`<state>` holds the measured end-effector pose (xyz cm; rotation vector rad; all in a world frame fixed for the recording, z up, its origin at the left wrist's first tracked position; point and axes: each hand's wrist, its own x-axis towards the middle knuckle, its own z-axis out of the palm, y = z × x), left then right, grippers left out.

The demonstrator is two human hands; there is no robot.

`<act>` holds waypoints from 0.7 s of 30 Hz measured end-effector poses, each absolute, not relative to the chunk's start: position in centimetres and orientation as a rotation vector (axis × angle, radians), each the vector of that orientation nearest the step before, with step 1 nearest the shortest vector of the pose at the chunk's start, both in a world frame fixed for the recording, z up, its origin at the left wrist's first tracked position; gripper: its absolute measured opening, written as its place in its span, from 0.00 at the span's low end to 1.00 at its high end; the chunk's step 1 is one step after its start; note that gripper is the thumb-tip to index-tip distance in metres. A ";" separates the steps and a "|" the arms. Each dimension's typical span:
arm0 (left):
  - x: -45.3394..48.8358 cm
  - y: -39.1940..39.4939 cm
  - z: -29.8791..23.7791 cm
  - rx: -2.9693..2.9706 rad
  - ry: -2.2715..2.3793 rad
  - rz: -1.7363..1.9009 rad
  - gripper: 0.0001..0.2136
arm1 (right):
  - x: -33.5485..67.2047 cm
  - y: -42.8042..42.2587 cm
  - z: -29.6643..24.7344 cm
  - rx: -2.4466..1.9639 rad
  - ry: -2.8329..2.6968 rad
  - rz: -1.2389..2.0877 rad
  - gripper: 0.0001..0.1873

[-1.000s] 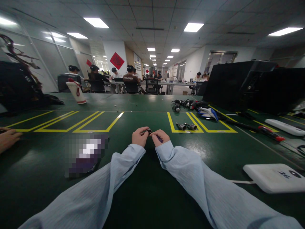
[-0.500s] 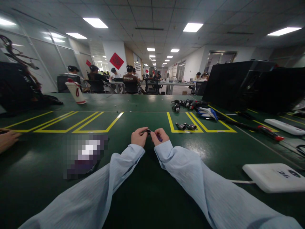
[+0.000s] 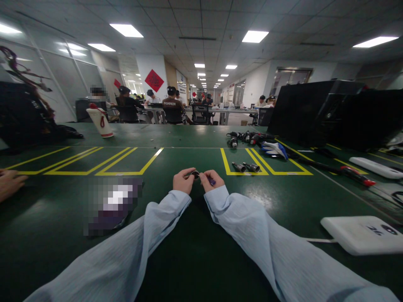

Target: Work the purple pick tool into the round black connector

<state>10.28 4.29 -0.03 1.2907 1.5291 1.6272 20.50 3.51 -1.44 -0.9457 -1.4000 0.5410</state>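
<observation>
Above the middle of the green table (image 3: 176,260), my left hand (image 3: 182,181) pinches a small round metal part (image 3: 195,174) whose ring-like end faces the other hand. My right hand (image 3: 214,179) is closed too, its thumb and finger at the edge of that metal part. A small purple item (image 3: 212,182) shows in the curl of the right fingers; its kind is too small to make out. Two metal cylindrical connectors (image 3: 239,167) lie side by side to the right, beyond my right hand, inside a yellow-taped area.
Left of my hands lies a blurred-out dark purple object (image 3: 116,209). Another person's hand (image 3: 11,184) rests at the left edge. Cables with connectors (image 3: 242,137), blue-white gloves (image 3: 273,149), a red-black tool (image 3: 355,175), a white box (image 3: 362,235) and a paper cup (image 3: 100,121) stand around.
My right hand has shifted very slightly to the right, and a little more of the metal part's rim shows. Both hands keep their hold.
</observation>
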 end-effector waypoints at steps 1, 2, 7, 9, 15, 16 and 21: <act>10.3 4.4 -0.1 1.286 1.526 1.629 0.14 | 20.4 3.6 -1.6 -0.946 -1.384 0.570 0.10; 10.2 4.4 -0.2 1.283 1.521 1.632 0.14 | 20.4 3.8 -1.8 -0.937 -1.374 0.594 0.08; 10.2 4.5 -0.5 1.271 1.494 1.645 0.13 | 20.5 4.0 -2.1 -0.899 -1.398 0.534 0.05; 10.2 4.5 -0.5 1.269 1.490 1.652 0.13 | 20.7 3.9 -1.9 -0.877 -1.444 0.463 0.04; 10.2 4.3 -0.3 1.266 1.493 1.684 0.11 | 21.0 3.5 -1.4 -0.836 -1.513 0.434 0.03; 10.3 4.3 -0.2 1.264 1.494 1.691 0.11 | 20.9 3.4 -1.4 -0.844 -1.496 0.442 0.02; 10.3 4.2 -0.1 1.252 1.491 1.718 0.09 | 20.7 3.2 -1.3 -0.923 -1.453 0.458 0.08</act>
